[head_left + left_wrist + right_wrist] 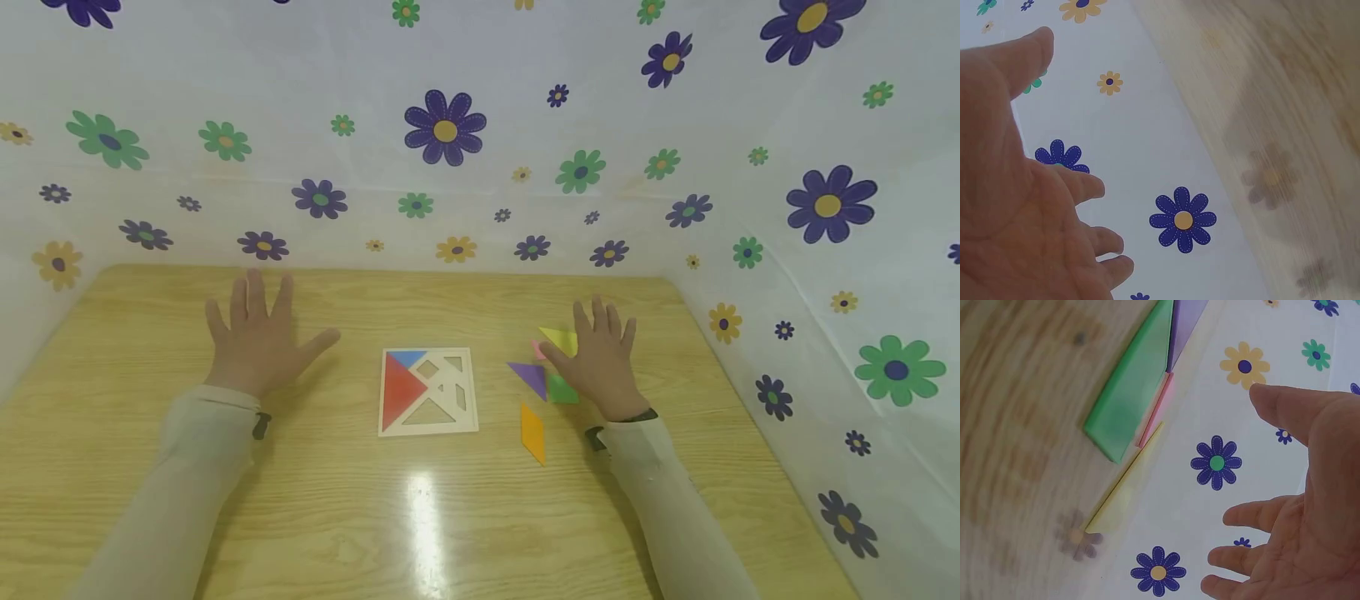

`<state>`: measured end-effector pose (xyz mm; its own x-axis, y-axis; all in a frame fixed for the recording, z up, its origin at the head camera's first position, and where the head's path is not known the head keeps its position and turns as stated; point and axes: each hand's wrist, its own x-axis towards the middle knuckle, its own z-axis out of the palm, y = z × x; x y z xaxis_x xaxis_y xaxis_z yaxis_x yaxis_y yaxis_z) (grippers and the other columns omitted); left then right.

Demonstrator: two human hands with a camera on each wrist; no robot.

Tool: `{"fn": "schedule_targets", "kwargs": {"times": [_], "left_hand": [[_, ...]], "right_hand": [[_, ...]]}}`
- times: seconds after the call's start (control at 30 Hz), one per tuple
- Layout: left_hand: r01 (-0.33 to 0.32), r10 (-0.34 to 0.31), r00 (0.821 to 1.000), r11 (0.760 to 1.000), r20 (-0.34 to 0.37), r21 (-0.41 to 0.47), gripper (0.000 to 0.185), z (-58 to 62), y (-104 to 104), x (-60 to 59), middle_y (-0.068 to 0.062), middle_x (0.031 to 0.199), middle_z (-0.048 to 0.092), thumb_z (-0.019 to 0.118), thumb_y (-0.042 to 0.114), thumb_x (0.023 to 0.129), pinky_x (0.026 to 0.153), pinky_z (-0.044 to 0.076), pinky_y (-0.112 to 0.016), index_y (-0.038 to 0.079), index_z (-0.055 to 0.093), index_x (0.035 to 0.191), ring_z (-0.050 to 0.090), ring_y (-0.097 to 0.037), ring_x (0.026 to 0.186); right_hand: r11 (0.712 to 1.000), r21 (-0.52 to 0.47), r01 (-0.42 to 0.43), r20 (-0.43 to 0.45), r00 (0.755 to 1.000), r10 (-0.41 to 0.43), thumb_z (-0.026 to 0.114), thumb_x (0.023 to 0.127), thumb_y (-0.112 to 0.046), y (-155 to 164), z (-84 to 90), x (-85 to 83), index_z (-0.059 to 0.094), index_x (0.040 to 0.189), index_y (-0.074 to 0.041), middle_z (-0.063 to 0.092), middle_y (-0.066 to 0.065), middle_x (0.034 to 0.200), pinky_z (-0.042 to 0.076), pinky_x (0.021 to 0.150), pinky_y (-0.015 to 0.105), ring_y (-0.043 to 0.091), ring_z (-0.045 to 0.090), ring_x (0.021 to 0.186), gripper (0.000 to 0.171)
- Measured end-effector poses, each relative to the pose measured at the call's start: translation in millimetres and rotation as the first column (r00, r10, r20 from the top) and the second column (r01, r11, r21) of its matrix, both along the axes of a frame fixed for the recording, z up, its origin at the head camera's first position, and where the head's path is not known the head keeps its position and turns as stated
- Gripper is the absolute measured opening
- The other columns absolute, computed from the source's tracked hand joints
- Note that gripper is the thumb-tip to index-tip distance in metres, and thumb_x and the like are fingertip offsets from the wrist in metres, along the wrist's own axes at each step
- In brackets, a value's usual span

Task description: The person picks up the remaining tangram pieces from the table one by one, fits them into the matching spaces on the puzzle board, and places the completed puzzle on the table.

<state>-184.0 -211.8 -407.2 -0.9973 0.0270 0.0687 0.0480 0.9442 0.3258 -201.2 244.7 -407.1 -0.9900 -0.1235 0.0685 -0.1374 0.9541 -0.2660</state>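
Note:
My left hand (255, 350) hovers over the left part of the table, fingers spread, holding nothing. The right hand (603, 367) is also spread and holds nothing; in the head view it overlaps several tangram pieces. These are a yellow piece (561, 340), a pink piece (537, 349), a purple triangle (532, 379) and a green piece (561, 390), partly hidden by that hand. An orange parallelogram (532, 434) lies nearer me. Between the hands sits a white tangram tray (429, 429), with a red triangle (399, 390) and a blue triangle (407, 358) in its slots.
The wooden table (322, 500) reflects a bright light near its front. A white cloth with printed flowers (510, 100) hangs along the back and right side of the table.

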Motion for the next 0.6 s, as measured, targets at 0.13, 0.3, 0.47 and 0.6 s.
{"fn": "schedule_targets", "kwargs": {"times": [0.13, 0.3, 0.47, 0.6], "left_hand": [[0.002, -0.002, 1.0, 1.0, -0.005, 0.0, 0.113, -4.8, -2, -2.2, -0.037, 0.166, -0.006, 0.045, 0.083, 0.09, 0.11, -0.012, -0.082, 0.006, 0.01, 0.166, -0.006, -0.057, 0.153], [0.002, -0.002, 1.0, 1.0, -0.02, -0.014, 0.115, -10.0, -4, -5.2, -0.036, 0.167, -0.003, 0.042, 0.086, 0.088, 0.11, -0.01, -0.083, 0.006, 0.012, 0.166, -0.003, -0.057, 0.153], [0.002, -0.002, 1.0, 1.0, -0.006, -0.011, 0.115, -9.6, -3, -5.6, -0.036, 0.167, -0.004, 0.042, 0.086, 0.089, 0.11, -0.01, -0.083, 0.007, 0.01, 0.166, -0.004, -0.057, 0.153], [0.007, -0.007, 1.0, 1.0, 0.01, -0.013, 0.115, -7.7, -2, -5.2, -0.036, 0.166, -0.004, 0.043, 0.085, 0.089, 0.11, -0.012, -0.083, 0.006, 0.011, 0.166, -0.004, -0.058, 0.152]], "right_hand": [[1.0, -0.011, -0.003, 0.012, 1.0, 0.003, 0.059, 0.099, -0.055, 2, -0.2, -1.0, 0.024, 0.163, 0.0, 0.012, 0.031, 0.168, -0.007, 0.12, 0.072, 0.052, 0.007, 0.155, 0.091], [1.0, -0.021, -0.006, 0.032, 0.999, 0.007, 0.058, 0.101, -0.051, 6, -1.2, -3.4, 0.026, 0.161, 0.001, 0.015, 0.032, 0.167, -0.004, 0.121, 0.07, 0.051, 0.011, 0.154, 0.087], [1.0, -0.02, -0.005, 0.048, 0.999, 0.006, 0.057, 0.102, -0.048, 12, -1.0, -6.1, 0.026, 0.16, 0.003, 0.018, 0.033, 0.165, -0.001, 0.122, 0.069, 0.05, 0.014, 0.153, 0.083], [0.999, -0.034, -0.009, 0.06, 0.998, 0.011, 0.058, 0.101, -0.044, 15, 1.4, -6.1, 0.029, 0.159, 0.005, 0.021, 0.035, 0.164, 0.004, 0.122, 0.07, 0.053, 0.018, 0.151, 0.081]]}}
